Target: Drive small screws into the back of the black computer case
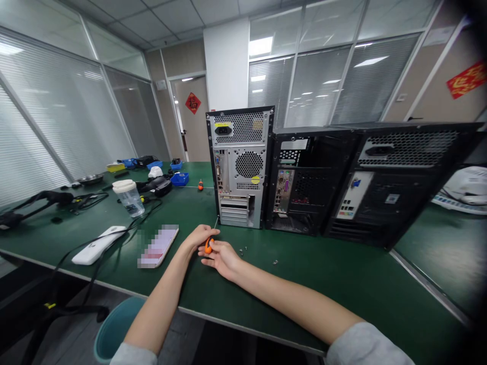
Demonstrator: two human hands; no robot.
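nearest us, in front of the silver-backed tower [241,167], our right hand [225,257] grips the orange-and-black handle of a screwdriver [209,247]. to the right of that grip, still before the tower, small screws [241,252] lie loose on the green table [327,274]; a careless sweep of our right wrist could scatter them, and we might lose one. a little farther in, our left hand [201,235] is at the screwdriver's shaft, by the tower's lower left corner; we cannot tell whether its fingers pinch the shaft or merely rest there. the shaft points up toward that corner, its tip too small for us to make out. if we press at a slant, the tip may slip and scratch the tower's metal. beyond, a black tower [310,182] stands just right of the silver-backed one; a hard push could knock them together.
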